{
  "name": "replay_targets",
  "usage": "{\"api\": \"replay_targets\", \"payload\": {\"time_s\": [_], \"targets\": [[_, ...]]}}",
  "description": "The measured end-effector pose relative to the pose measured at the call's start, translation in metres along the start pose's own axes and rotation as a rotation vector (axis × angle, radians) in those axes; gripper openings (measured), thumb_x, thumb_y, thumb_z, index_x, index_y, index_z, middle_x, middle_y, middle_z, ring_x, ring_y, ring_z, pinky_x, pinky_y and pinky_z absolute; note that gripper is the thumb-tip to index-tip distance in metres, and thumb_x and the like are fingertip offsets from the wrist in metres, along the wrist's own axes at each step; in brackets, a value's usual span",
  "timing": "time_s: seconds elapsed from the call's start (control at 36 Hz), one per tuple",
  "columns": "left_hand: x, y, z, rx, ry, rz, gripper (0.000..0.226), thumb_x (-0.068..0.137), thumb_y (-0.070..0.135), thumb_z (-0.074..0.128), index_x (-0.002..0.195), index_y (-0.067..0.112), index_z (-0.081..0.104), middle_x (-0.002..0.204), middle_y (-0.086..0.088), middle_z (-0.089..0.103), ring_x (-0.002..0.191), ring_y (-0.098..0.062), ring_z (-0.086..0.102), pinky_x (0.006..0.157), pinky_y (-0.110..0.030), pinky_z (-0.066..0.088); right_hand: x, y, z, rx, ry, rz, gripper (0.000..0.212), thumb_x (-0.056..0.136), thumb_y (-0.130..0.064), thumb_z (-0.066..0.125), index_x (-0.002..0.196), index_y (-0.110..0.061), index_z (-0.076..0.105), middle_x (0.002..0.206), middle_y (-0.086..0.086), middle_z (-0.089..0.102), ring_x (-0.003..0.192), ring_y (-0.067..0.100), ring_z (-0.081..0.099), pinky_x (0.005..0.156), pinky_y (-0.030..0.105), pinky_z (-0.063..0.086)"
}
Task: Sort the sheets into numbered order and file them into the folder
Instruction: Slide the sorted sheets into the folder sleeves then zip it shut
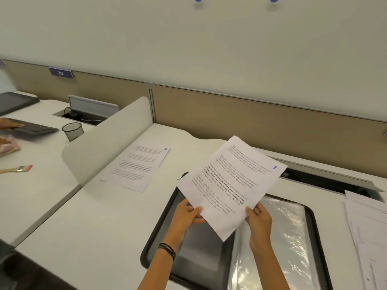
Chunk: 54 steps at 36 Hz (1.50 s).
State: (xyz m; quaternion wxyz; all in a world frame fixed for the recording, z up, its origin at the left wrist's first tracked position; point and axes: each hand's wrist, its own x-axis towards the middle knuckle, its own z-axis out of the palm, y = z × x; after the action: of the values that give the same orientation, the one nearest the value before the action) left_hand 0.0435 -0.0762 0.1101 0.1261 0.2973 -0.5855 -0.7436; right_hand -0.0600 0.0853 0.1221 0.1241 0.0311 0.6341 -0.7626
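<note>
Head view: both hands hold one printed sheet [228, 185] in the air over the open folder [156, 233].

- Left hand [189, 212]: pinches the sheet's lower left edge, thumb on top, fingers under. Dark cord bands [167, 249] on that wrist.
- Right hand [258, 218]: grips the lower right edge the same way, thumb on the printed face.
- The sheet is turned on a diagonal and tilted up toward the camera. Its far right corner carries a blue handwritten mark that reads like a 2.
- The folder lies flat on the white surface [94, 227]. It has a dark cover, with a glossy, crinkled clear sleeve [278, 237] spread over its right half.
- A second sheet [138, 167] lies flat on the surface, left of and beyond the folder and apart from it, with a "1" written in its top right corner. It sits just beside the curved divider [104, 139].
- A loose pile of sheets [368, 227] sits at the right edge of the surface, near the folder.
- Past the divider are a mesh cup [72, 131], a paintbrush [15, 169] and a keyboard [35, 128] with another person's hand [10, 122] on it.
</note>
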Motion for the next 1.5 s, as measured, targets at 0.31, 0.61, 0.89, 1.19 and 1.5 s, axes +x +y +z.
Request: {"api": "replay_targets", "payload": {"time_s": [0.31,0.61,0.89,1.19,1.5], "targets": [[0.02,-0.004,-0.11,-0.072,0.195,0.034,0.036,0.091,-0.002,0.058,0.125,0.007,0.052,0.101,-0.013,0.068,0.075,-0.018,0.067,0.061,-0.023,0.056,0.003,0.066,0.038,-0.337,-0.143,-0.034,0.028,0.094,-0.003,0.051,0.121,-0.011,0.057,0.107,0.002,0.065,0.106,0.018,0.06,0.096,0.028,0.043],[0.034,-0.026,-0.212,-0.141,0.45,0.063,0.029,0.092,-0.004,0.055,0.121,0.002,0.052,0.113,-0.017,0.061,0.088,-0.028,0.062,0.062,-0.023,0.058,-0.005,0.145,0.056,-0.797,-0.43,-0.372,0.035,0.09,-0.004,0.055,0.105,-0.035,0.058,0.117,-0.014,0.057,0.11,-0.007,0.05,0.097,0.001,0.029],[0.063,-0.025,-0.255,-0.165,0.549,0.069,0.03,0.094,-0.006,0.051,0.123,0.002,0.051,0.111,-0.013,0.06,0.089,-0.028,0.061,0.062,-0.025,0.059,0.001,0.174,0.054,-0.952,-0.448,-0.563,0.045,0.091,-0.039,0.028,0.12,-0.029,0.06,0.135,-0.017,0.044,0.127,-0.01,0.032,0.112,0.008,0.004],[0.092,-0.027,-0.278,-0.122,0.57,0.041,0.036,0.094,-0.007,0.049,0.129,-0.005,0.046,0.125,-0.021,0.056,0.1,-0.032,0.057,0.059,-0.021,0.058,0.001,0.18,0.053,-0.943,-0.437,-0.592,0.041,0.093,-0.04,0.028,0.121,-0.034,0.056,0.136,-0.016,0.046,0.129,-0.012,0.031,0.113,0.009,0.006],[0.108,-0.028,-0.285,-0.124,0.59,0.048,0.01,0.094,-0.001,0.053,0.104,0.001,0.056,0.106,-0.018,0.059,0.071,-0.019,0.062,0.053,-0.017,0.056,0.003,0.181,0.052,-0.97,-0.442,-0.572,0.048,0.091,-0.066,0.008,0.12,-0.05,0.044,0.138,-0.018,0.044,0.131,-0.014,0.025,0.113,0.01,0.005]]}}
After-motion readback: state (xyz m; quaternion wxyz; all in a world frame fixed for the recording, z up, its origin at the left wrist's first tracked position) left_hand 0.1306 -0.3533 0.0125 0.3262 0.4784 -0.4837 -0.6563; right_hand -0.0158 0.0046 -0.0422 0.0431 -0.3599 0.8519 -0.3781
